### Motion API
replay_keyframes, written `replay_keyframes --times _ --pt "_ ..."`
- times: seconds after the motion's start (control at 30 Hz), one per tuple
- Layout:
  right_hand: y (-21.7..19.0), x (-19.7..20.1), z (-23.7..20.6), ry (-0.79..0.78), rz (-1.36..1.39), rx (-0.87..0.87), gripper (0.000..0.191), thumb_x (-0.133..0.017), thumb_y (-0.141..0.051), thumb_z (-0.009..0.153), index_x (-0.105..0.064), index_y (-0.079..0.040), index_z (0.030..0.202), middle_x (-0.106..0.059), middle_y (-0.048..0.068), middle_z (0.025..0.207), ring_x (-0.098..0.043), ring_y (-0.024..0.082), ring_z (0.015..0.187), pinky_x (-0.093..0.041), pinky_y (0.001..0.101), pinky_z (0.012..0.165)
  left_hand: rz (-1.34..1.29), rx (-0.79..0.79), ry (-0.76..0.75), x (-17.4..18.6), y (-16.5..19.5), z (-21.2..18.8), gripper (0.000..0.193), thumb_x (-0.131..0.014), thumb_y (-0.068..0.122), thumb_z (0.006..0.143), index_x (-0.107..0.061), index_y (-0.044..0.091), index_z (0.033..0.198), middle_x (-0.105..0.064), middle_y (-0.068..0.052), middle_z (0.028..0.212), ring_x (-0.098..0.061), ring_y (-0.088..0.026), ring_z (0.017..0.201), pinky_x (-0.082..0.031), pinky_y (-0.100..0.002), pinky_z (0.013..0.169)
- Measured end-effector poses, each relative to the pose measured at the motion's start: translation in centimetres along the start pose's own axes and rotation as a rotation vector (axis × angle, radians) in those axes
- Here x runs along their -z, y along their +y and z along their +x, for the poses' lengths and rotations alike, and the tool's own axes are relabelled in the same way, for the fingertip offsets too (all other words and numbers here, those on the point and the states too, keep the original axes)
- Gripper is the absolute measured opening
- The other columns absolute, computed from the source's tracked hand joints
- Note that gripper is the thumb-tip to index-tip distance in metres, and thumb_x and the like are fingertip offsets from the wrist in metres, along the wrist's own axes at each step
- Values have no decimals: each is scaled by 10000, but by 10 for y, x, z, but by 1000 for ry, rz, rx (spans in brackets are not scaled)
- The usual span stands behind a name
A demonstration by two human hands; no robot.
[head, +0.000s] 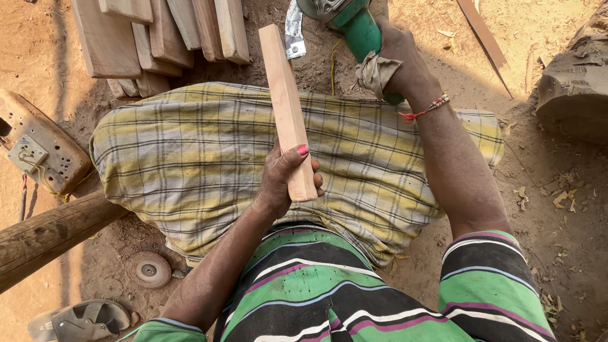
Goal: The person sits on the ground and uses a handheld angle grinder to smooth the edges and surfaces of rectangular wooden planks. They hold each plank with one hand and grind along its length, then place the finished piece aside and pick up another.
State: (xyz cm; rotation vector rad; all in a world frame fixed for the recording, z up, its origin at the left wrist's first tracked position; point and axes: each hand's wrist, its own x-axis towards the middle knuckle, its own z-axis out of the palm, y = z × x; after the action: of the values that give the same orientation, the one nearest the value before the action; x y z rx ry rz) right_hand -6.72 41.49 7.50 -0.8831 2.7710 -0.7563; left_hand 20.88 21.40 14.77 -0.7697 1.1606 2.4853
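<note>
The ground is bare, reddish-brown packed earth, dusty and strewn with dry leaf bits and wood chips, lit by hard sun with deep shadows. The person sits low over it, lap covered by a checked yellow and grey cloth [190, 158], soft and wrinkled, below a green, black and purple striped shirt.

The left hand [285, 180] has its grip pressed around the lower end of a wooden block [286, 107], thumb with a pink-painted nail across the front face. The block is long, rectangular, pale pinkish and smooth-sawn, and it lies over the cloth with its far end pointing away toward the tool. The right hand [396, 60], a rag wound round it and a red thread at the wrist, grips closed on the green plastic body of an angle grinder [345, 19], whose metal guard sits just beyond the block's top end.

A stack of flat planks [161, 35], similar in colour and squared at the edges, rests on the ground ahead. A round log [47, 237] slants in from the left, beside a worn grinding disc [150, 269] and a grey sandal [85, 320]. A rough stump [573, 82] stands at right.
</note>
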Motion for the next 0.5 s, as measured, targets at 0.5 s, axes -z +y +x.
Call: replay_keyframes --times 0.5 --pt "0 -4 0 69 -59 -107 656 -894 -161 838 -523 40 1340 -724 269 952 -768 383 836 -676 413 666 61 -8 17 -8 -7 -7 801 -708 486 844 -340 3 1366 -596 -140 951 -717 -202 757 -697 -407 626"
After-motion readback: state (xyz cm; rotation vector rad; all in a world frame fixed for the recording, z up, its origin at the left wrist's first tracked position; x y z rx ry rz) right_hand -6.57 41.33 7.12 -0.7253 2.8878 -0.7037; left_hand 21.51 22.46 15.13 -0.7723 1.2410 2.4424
